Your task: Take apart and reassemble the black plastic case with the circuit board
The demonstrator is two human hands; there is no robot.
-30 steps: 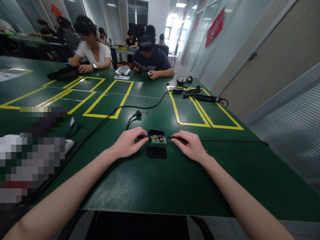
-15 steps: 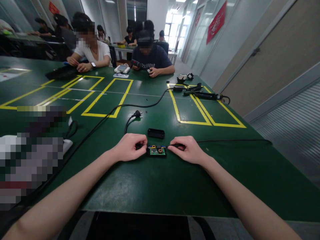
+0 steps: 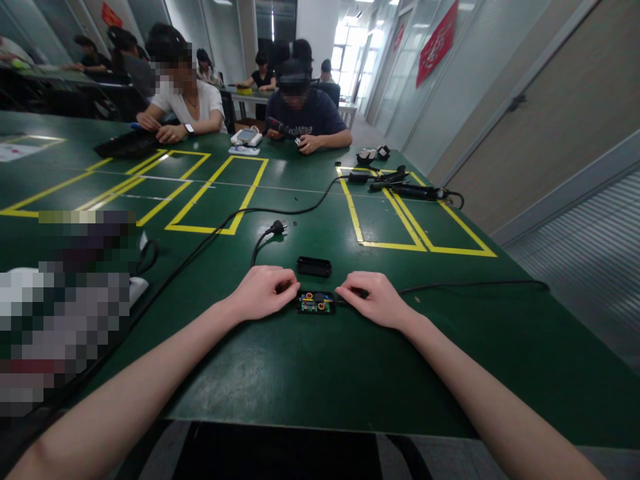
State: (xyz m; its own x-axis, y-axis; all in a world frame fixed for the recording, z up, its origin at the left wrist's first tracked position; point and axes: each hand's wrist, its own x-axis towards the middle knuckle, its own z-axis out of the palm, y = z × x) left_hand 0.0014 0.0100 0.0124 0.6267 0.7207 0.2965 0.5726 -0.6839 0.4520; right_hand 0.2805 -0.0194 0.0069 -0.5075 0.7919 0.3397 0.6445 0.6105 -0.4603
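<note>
A small black case half [image 3: 316, 311] lies on the green table with a green circuit board [image 3: 309, 305] and copper coils inside. My left hand [image 3: 267, 292] is at its left end, thumb and forefinger pinched together; what they hold, if anything, is too small to tell. At the right end my right hand [image 3: 375, 299] has its fingertips closed by the case, where a black cable enters; whether they grip it is unclear. Just behind the case lies an empty black cover [image 3: 314, 267]. A black plug [image 3: 277, 229] on a short cable rests behind my left hand.
A long black cable [image 3: 295, 212] crosses the table. Black tools [image 3: 415, 191] lie at the back right among yellow tape outlines [image 3: 395, 247]. Blurred-out items stand at the left. Two people sit across the table, near a white device [image 3: 247, 137] and a black tray [image 3: 125, 144].
My left fingers have shifted slightly up and right, and the dark cable end seen in them before no longer shows. The board's wires look tucked further into the case.
</note>
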